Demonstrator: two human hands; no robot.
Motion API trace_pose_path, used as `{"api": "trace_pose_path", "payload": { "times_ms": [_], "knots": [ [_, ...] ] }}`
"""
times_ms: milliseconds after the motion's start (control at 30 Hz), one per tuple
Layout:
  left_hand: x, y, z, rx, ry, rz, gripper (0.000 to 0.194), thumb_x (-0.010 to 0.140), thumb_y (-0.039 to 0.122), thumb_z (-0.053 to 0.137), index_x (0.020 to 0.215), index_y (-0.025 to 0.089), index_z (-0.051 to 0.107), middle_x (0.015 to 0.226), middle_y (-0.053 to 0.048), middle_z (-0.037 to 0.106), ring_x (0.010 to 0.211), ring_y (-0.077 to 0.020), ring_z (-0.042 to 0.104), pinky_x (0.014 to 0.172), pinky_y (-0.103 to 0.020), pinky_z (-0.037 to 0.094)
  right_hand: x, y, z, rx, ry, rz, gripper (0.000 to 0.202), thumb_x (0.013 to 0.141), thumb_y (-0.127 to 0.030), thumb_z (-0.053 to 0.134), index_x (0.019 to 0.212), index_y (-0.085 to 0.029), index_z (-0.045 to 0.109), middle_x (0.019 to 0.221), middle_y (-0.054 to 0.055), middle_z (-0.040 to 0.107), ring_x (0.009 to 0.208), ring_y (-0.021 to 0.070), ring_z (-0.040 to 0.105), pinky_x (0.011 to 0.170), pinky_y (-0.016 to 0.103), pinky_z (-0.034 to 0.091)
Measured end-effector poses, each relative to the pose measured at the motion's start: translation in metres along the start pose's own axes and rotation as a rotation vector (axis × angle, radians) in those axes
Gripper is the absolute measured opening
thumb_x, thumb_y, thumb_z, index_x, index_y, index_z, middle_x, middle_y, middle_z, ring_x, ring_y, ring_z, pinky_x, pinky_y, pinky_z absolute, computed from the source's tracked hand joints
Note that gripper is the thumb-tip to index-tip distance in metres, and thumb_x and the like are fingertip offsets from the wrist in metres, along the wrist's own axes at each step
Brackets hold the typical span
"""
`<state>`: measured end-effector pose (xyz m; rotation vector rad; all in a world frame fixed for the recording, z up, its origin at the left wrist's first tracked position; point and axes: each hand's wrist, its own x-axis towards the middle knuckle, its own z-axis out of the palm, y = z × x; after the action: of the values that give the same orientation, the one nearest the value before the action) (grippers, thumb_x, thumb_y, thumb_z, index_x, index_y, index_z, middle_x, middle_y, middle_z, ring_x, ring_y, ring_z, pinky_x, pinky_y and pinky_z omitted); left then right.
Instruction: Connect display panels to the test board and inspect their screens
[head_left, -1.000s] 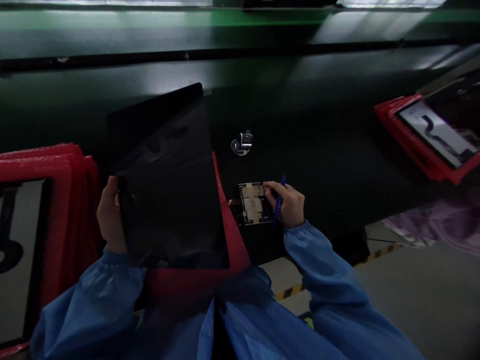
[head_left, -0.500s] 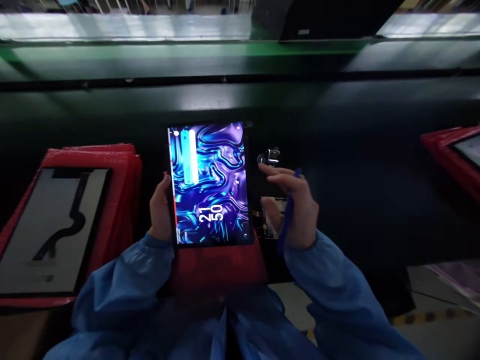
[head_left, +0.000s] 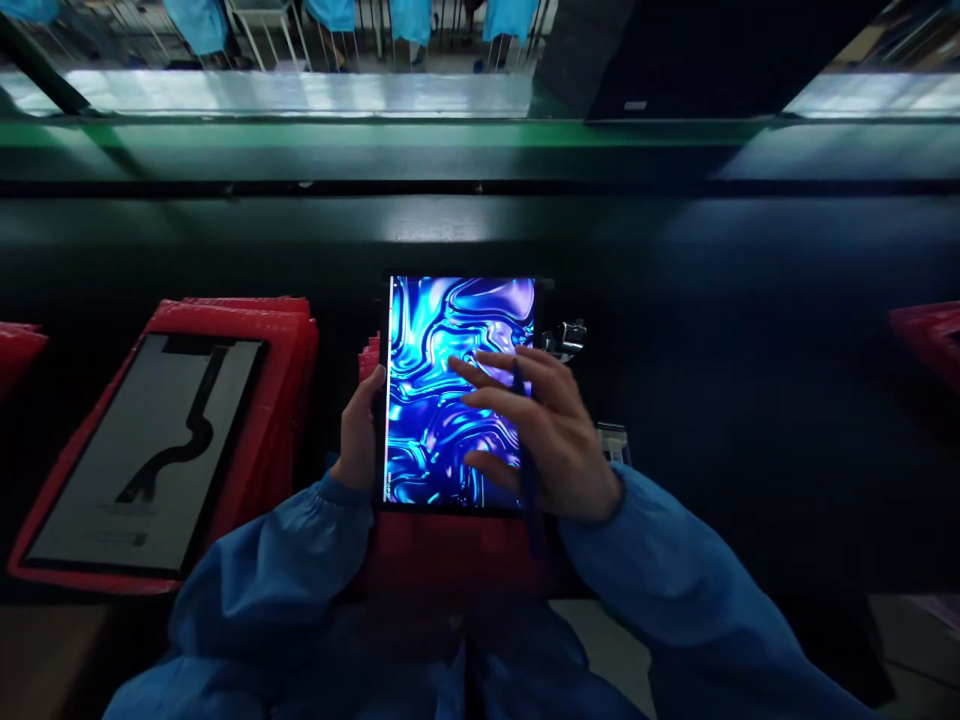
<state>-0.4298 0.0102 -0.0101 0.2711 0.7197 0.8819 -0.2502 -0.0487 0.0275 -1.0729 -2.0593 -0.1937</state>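
Observation:
A lit screen panel (head_left: 431, 400) with a blue and purple swirl picture stands in front of me above a red pad (head_left: 457, 550). My left hand (head_left: 360, 430) grips its left edge, thumb at the border. Over the right part of the screen is my right hand (head_left: 551, 430), its fingers spread; whether they touch the glass cannot be told. A thin dark blue strip or pen-like item (head_left: 528, 470) lies along the right hand, held between its fingers. Right of the screen sits a small shiny metal part (head_left: 574, 336).
At the left, a grey panel (head_left: 150, 440) with a dark ribbon cable rests on stacked red sheets (head_left: 289, 400). More red sheets (head_left: 930, 335) lie at the far right. A small circuit part (head_left: 615, 443) is partly behind my right wrist.
My right hand has moved left, from beside the screen to over it. The clock and the light panels on the screen are gone. The whole view has shifted.

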Motion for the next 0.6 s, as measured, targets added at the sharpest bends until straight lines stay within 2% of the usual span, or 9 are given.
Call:
{"api": "trace_pose_path", "payload": {
  "times_ms": [100,167,200,233,300,400,500,600],
  "knots": [
    [0.001,0.0,-0.002,-0.001,0.046,0.034,0.032,0.083,0.04,0.066,0.104,0.017,0.074,0.097,-0.007,0.078,0.104,-0.0344,0.072,0.086,-0.043,0.061,0.02,0.027,-0.016,0.072,0.224,0.041,0.026,0.099,-0.039,0.058,0.12,-0.024,0.055,0.128,0.009,0.069,0.118,0.0272,0.067,0.093,0.047,0.058],
    [0.002,0.0,-0.004,0.001,0.056,0.058,0.026,0.081,0.038,0.069,0.096,0.018,0.074,0.092,-0.006,0.078,0.098,-0.0328,0.074,0.081,-0.041,0.062,0.031,0.051,-0.024,-0.011,0.352,0.178,0.019,0.099,-0.039,0.057,0.114,-0.028,0.058,0.117,0.005,0.073,0.102,0.0259,0.072,0.079,0.045,0.061],
    [0.003,0.0,-0.005,0.003,0.054,0.064,0.024,0.079,0.038,0.071,0.092,0.018,0.074,0.088,-0.005,0.078,0.094,-0.0321,0.075,0.079,-0.04,0.062,0.035,0.063,-0.026,-0.077,0.354,0.259,0.014,0.101,-0.041,0.054,0.11,-0.031,0.059,0.108,0.002,0.074,0.094,0.0248,0.074,0.074,0.044,0.06],
    [0.003,0.0,-0.006,0.004,0.053,0.065,0.022,0.078,0.038,0.072,0.088,0.018,0.074,0.083,-0.005,0.078,0.09,-0.0315,0.075,0.076,-0.039,0.062,0.037,0.073,-0.028,-0.137,0.302,0.334,0.014,0.102,-0.042,0.05,0.105,-0.033,0.06,0.098,0.0,0.075,0.086,0.024,0.074,0.07,0.043,0.059],
    [0.005,-0.001,-0.007,0.012,0.071,0.069,0.021,0.076,0.037,0.074,0.085,0.018,0.074,0.075,-0.003,0.076,0.083,-0.0303,0.076,0.072,-0.037,0.062,0.036,0.089,-0.03,-0.188,0.102,0.446,0.024,0.104,-0.046,0.044,0.095,-0.033,0.062,0.081,-0.001,0.073,0.071,0.0234,0.071,0.067,0.043,0.056],
    [0.005,-0.002,-0.007,0.036,0.16,0.105,0.019,0.076,0.034,0.075,0.081,0.016,0.073,0.066,-0.002,0.074,0.075,-0.0283,0.075,0.068,-0.035,0.061,0.032,0.1,-0.029,-0.196,-0.103,0.5,0.039,0.103,-0.052,0.042,0.077,-0.028,0.059,0.063,-0.001,0.064,0.054,0.0214,0.062,0.058,0.04,0.049],
    [0.004,-0.002,-0.006,0.058,0.214,0.126,0.019,0.074,0.034,0.077,0.077,0.016,0.072,0.064,-0.001,0.073,0.072,-0.0267,0.075,0.065,-0.034,0.059,0.03,0.098,-0.027,-0.314,-0.155,0.455,0.044,0.104,-0.052,0.04,0.072,-0.027,0.057,0.059,0.0,0.056,0.053,0.0199,0.056,0.055,0.036,0.042],
    [0.004,-0.003,-0.005,0.073,0.214,0.074,0.027,0.073,0.04,0.078,0.081,0.014,0.074,0.066,-0.003,0.073,0.07,-0.0271,0.074,0.062,-0.034,0.058,0.034,0.082,-0.029,-0.313,-0.102,0.275,0.039,0.105,-0.044,0.044,0.074,-0.023,0.057,0.06,0.001,0.054,0.056,0.0177,0.053,0.051,0.032,0.039]
  ]
}}
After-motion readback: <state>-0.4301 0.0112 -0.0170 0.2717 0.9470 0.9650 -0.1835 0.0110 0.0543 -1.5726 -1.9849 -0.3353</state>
